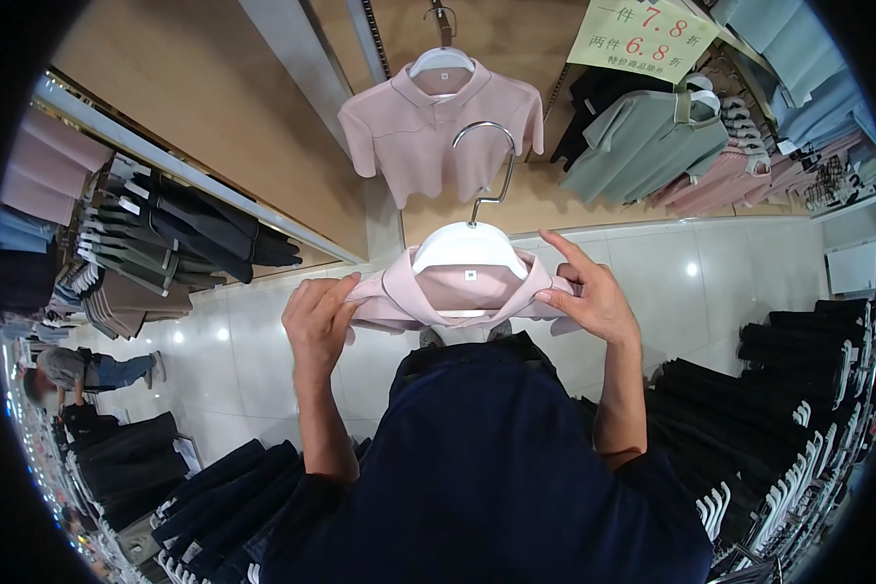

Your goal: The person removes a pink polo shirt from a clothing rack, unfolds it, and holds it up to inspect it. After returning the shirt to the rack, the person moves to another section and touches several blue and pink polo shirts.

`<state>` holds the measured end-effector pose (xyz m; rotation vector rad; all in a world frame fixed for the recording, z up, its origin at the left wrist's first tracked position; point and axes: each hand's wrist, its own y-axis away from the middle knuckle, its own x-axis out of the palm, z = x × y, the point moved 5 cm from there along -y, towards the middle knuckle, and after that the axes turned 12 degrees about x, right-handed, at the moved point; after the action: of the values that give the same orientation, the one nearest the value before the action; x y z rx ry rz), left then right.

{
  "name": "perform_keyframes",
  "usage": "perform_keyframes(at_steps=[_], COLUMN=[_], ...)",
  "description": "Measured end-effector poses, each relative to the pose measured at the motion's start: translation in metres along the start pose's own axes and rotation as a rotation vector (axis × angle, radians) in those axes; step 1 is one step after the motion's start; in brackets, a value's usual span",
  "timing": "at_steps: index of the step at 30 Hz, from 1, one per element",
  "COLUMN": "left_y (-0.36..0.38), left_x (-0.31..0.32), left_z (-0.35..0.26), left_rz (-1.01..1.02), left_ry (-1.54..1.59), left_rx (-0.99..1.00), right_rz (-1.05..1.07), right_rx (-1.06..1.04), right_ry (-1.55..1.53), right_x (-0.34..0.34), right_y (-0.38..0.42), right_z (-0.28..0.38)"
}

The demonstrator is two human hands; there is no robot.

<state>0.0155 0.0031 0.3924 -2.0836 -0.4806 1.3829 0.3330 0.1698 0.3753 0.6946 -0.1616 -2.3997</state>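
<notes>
A pink collared shirt (396, 284) hangs on a white hanger (468, 244) in front of my body, its collar facing up toward me. The hanger's metal hook (509, 161) points upward and holds onto nothing. My left hand (317, 316) pinches the shirt's shoulder at the left. At the opposite shoulder, my right hand (599, 300) grips the cloth with the thumb on top and the index finger stretched out. The fingers behind the fabric are partly hidden. Beyond it, a similar pink shirt (443, 131) hangs on a wall hook.
Green shirts (647, 136) and more pink ones hang at the back right under a paper sign (642, 37). Dark garments (209, 224) fill a rack at left. Racks of black clothes (720, 409) stand close on both sides. A person (88, 370) is at far left.
</notes>
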Motion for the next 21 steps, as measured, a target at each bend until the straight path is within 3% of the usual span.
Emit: perform_keyframes(at_steps=[21], left_y=[-0.004], left_x=[0.005], left_z=[0.006], left_rz=[0.011], left_ry=[0.003], left_rx=[-0.002], right_rz=[-0.007], right_rx=[0.039], right_ry=[-0.038], right_x=[-0.001], right_y=[-0.008], right_z=[-0.008])
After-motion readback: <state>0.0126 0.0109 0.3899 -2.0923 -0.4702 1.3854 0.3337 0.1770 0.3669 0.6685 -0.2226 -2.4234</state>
